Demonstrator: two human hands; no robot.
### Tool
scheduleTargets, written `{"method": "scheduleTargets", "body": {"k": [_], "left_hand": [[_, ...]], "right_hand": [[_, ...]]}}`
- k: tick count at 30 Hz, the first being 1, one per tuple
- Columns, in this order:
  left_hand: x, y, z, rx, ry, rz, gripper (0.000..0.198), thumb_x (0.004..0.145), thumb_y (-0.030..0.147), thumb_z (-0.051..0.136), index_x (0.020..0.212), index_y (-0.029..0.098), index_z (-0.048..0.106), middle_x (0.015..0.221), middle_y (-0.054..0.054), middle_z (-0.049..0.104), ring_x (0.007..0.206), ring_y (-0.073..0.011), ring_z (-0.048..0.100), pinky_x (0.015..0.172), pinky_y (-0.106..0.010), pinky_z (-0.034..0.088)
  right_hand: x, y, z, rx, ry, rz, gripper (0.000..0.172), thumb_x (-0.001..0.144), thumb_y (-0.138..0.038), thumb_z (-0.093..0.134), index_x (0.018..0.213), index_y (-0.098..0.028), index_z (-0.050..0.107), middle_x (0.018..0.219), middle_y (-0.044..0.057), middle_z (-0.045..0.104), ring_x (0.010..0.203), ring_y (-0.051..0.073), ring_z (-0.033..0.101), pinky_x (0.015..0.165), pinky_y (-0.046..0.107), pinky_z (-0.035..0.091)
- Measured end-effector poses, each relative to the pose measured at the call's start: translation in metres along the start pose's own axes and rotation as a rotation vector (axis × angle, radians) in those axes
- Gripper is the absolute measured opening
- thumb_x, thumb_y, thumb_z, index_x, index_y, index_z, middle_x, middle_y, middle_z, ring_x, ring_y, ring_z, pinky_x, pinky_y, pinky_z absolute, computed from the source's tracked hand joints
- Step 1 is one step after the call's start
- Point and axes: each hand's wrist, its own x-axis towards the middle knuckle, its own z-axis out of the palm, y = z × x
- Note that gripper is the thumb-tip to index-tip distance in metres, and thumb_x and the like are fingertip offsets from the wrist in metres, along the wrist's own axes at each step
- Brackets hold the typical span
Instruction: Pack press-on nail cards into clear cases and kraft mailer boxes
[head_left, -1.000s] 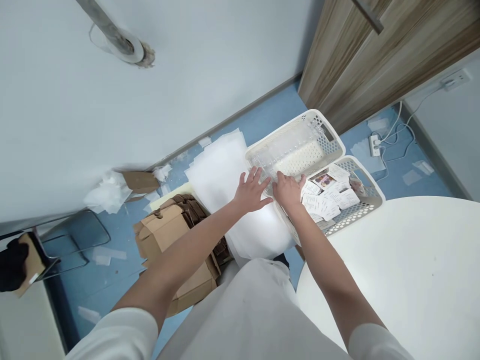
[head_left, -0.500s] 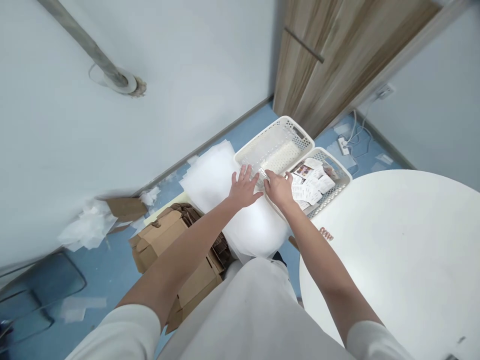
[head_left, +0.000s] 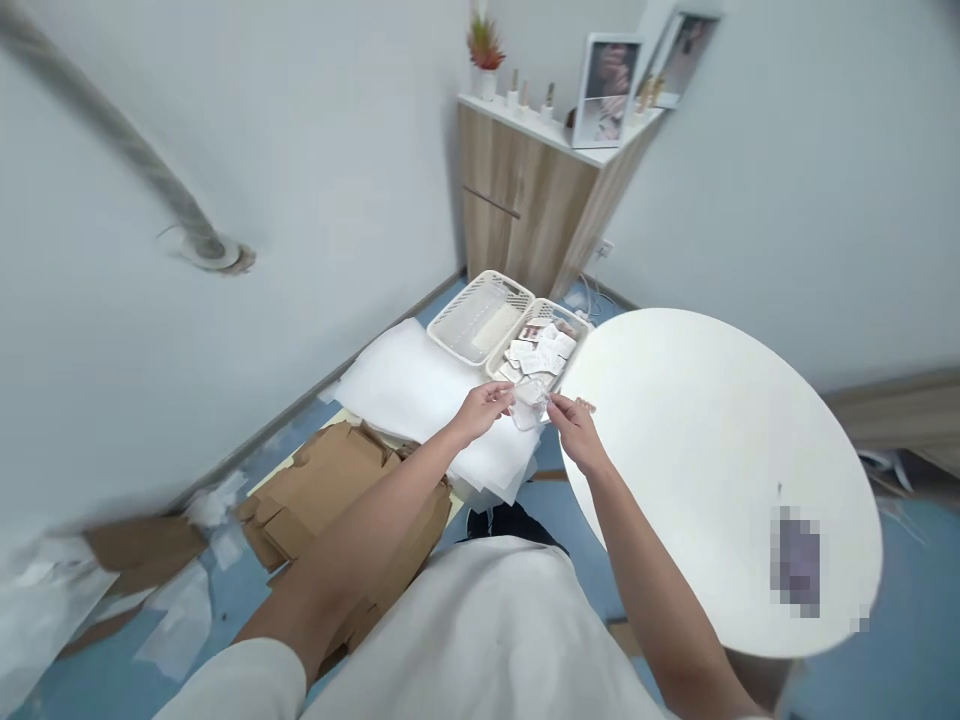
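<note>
My left hand [head_left: 486, 408] pinches the left side of a small clear plastic bag [head_left: 529, 403]. The right side of the bag is between the fingertips of my right hand [head_left: 571, 420]. Both hands are raised in front of a stack of white sheets [head_left: 427, 385] and the near end of a white basket with papers and small packets [head_left: 547, 350]. A second white basket [head_left: 480, 318], holding clear plastic material, stands to its left. A small reddish item [head_left: 585, 405] lies at the table's edge, partly behind my right hand.
A round white table [head_left: 705, 450] stands on the right, with a blurred-out item on it. Flattened cardboard [head_left: 322, 480] lies at the left. A wooden cabinet [head_left: 525, 190] with frames and a plant stands behind the baskets.
The view has tilted up and shifted right. Both hands have come away from the left basket's near end, and the clear bag is now held up between them.
</note>
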Motion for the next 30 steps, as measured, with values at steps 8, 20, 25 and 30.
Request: {"method": "scheduleTargets", "body": {"k": [8,20,25,30], "left_hand": [[-0.028,-0.008,0.083,-0.153,-0.409,-0.229,0.025,0.068,0.035,0.066,0.079,0.017,0.053,0.078,-0.003,0.065,0.066,-0.0118,0.062,0.069,-0.028,0.045],[-0.039,-0.027,0.219,-0.075,-0.554,-0.259,0.026,0.064,0.030,0.068,0.077,0.017,0.048,0.077,-0.003,0.063,0.076,-0.0161,0.065,0.068,-0.025,0.043],[-0.047,-0.032,0.265,0.301,-0.338,0.097,0.025,0.069,0.032,0.063,0.087,0.017,0.055,0.094,-0.007,0.062,0.082,-0.0165,0.060,0.070,-0.029,0.044],[-0.065,-0.031,0.302,0.425,-0.453,0.260,0.032,0.073,0.035,0.060,0.100,0.019,0.059,0.107,-0.009,0.059,0.093,-0.0188,0.056,0.077,-0.033,0.046]], "right_hand": [[-0.099,0.021,-0.053,0.217,0.392,0.135,0.048,0.076,-0.048,0.052,0.114,-0.019,0.053,0.103,0.010,0.064,0.074,0.016,0.062,0.076,0.037,0.048],[-0.188,0.070,-0.115,0.411,0.786,0.122,0.043,0.062,-0.043,0.067,0.095,-0.017,0.055,0.080,0.002,0.061,0.068,0.016,0.062,0.072,0.035,0.048],[-0.204,0.083,-0.150,0.419,0.838,0.145,0.036,0.063,-0.040,0.066,0.089,-0.018,0.055,0.072,0.000,0.058,0.070,0.016,0.060,0.070,0.033,0.047],[-0.213,0.094,-0.182,0.318,0.830,0.146,0.030,0.065,-0.038,0.065,0.086,-0.019,0.053,0.068,-0.003,0.052,0.063,0.013,0.054,0.063,0.029,0.046]]}}
